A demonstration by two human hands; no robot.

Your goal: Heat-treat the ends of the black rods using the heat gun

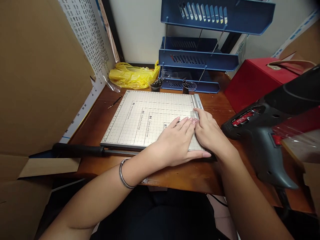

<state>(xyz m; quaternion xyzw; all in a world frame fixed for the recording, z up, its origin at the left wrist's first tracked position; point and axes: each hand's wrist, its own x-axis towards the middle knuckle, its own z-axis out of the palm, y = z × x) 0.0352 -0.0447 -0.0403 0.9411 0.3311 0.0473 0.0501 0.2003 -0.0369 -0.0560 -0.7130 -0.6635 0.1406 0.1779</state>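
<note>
A cream paper cutter (125, 123) with a printed grid and size markings lies on the wooden desk. My left hand (175, 141) rests flat across its right part, fingers stretched and thumb apart. A small dark spot shows by its fingertips; I cannot make out what it is. At the board's right edge, my right hand (208, 128) bends its fingers down beside the ruler strip (198, 101), touching my left fingertips. Whatever lies beneath both hands is hidden. The cutter's black handle (77, 150) is down along the near side, pointing left.
A grey heat gun (260, 133) stands close on the right, before a red box (252, 80). Behind the cutter are two clear cups (155, 88) of thin black pieces, a yellow plastic bag (132, 76) and a blue tray rack (200, 60). Cardboard (42, 66) walls the left.
</note>
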